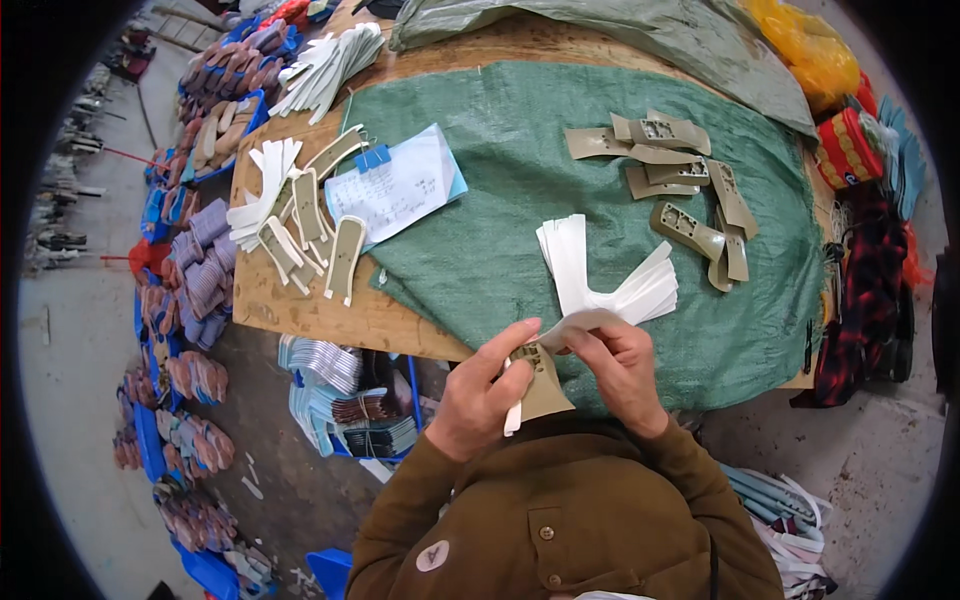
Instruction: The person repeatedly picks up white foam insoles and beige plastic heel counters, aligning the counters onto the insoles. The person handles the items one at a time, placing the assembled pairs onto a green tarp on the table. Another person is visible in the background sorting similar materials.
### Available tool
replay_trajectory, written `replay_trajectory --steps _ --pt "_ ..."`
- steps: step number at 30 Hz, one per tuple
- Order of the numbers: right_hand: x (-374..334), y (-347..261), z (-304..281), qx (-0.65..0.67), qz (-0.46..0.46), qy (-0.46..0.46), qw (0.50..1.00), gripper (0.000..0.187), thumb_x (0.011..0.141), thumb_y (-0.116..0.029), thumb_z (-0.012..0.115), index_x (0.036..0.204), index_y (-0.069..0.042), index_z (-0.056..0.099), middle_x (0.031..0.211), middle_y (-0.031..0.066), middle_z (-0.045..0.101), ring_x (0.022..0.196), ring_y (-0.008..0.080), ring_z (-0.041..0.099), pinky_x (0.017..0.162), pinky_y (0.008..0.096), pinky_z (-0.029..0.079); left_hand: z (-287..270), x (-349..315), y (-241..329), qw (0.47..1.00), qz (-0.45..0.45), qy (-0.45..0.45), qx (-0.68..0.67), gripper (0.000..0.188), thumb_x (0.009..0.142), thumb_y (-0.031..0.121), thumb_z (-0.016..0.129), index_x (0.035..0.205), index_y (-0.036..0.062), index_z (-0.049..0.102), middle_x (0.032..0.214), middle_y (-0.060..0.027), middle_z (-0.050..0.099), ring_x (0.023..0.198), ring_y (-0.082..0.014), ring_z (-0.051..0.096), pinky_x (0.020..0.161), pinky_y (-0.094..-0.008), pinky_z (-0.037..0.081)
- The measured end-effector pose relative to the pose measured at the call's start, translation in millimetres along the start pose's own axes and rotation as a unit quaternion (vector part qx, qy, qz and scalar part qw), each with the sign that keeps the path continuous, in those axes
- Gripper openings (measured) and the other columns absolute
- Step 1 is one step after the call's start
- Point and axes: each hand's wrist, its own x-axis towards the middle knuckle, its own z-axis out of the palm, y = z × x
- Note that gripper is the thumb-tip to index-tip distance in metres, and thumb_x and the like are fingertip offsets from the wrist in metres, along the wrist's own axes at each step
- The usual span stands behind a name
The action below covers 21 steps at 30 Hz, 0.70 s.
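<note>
My left hand point(485, 392) is closed on an olive-beige curved piece point(543, 390) with small holes, which has a white strip point(513, 414) along its left edge. My right hand point(622, 372) pinches a pale band at the top of this piece, close to the left fingertips. Just beyond my hands, two fans of white strips point(566, 262) lie on the green woven sheet point(480, 130). Several similar olive pieces point(690, 225) are scattered at the far right. Pieces with white edging point(345, 255) lie at the left, on bare wood.
A handwritten paper point(395, 190) with a blue binder clip point(372, 157) lies on the wooden table point(290, 310). More white strips point(330, 70) sit at the far left corner. Blue crates with bundled pieces point(205, 240) line the floor at left. A yellow bag point(805, 55) stands far right.
</note>
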Motion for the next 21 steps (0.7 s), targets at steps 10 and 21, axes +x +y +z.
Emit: replay_trajectory --steps 10,21 --pt "-14 15 16 -0.107 -0.076 0.088 0.987 0.013 0.093 -0.009 0.058 0.098 0.001 0.064 0.075 0.0091 0.067 0.065 0.0102 0.061 0.057 0.0266 0.047 24 -11 -9 0.999 -0.038 0.0 0.031 0.033 0.079 -0.005 0.068 0.101 0.0016 0.044 0.134 -0.0296 0.049 0.102 -0.0381 0.066 0.079 -0.0384 0.057" --pt "-16 10 5 -0.059 -0.016 0.073 0.995 0.016 0.096 -0.01 0.054 0.094 0.003 0.064 0.071 0.0021 0.059 0.065 0.0046 0.046 0.056 0.0248 0.04 33 -14 -11 0.995 -0.033 -0.001 0.095 0.036 0.073 -0.003 0.072 0.098 0.0006 0.046 0.118 -0.0249 0.062 0.097 -0.0364 0.066 0.078 -0.039 0.056"
